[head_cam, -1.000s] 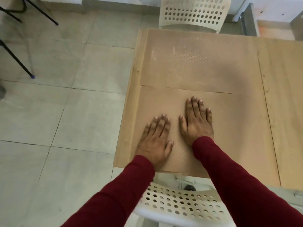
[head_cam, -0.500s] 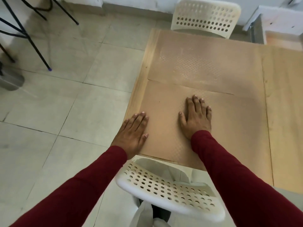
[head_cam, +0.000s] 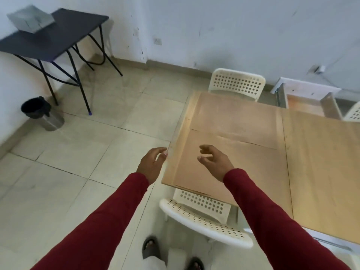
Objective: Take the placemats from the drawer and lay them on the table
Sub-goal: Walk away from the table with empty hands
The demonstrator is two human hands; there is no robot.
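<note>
On table (head_cam: 321, 162), two placemats (head_cam: 233, 164) flat, long axes crosswise, both hands (head_cam: 151, 164) (head_cam: 216, 162) released

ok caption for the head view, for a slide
Two placemats lie on the table; left hand and right hand hover empty above.

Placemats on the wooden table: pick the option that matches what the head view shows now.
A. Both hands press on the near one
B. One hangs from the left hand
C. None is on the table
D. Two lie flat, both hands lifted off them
D: the near placemat and the far placemat lie flat on the table, while the left hand and right hand hover with loose fingers, holding nothing.
</note>
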